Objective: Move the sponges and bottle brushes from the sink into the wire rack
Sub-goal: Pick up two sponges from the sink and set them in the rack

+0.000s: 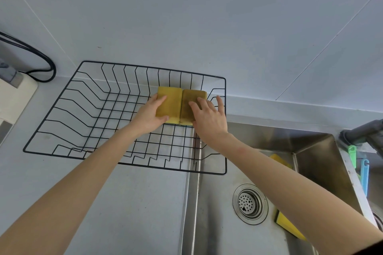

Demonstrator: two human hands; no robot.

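Two yellow sponges lie side by side at the right end of the black wire rack. My left hand grips the left sponge, thumb at its near edge and fingers at its far left corner. My right hand rests on top of the right sponge with its fingers spread. In the steel sink, one yellow sponge peeks out behind my right forearm and another yellow sponge with a dark edge lies near the drain. A green brush handle and a blue brush handle stand beyond the sink's divider.
The rack sits on a grey counter against a pale wall, its right end overhanging the sink rim. A white appliance with a black cable is at the far left. A dark faucet sits at the right edge.
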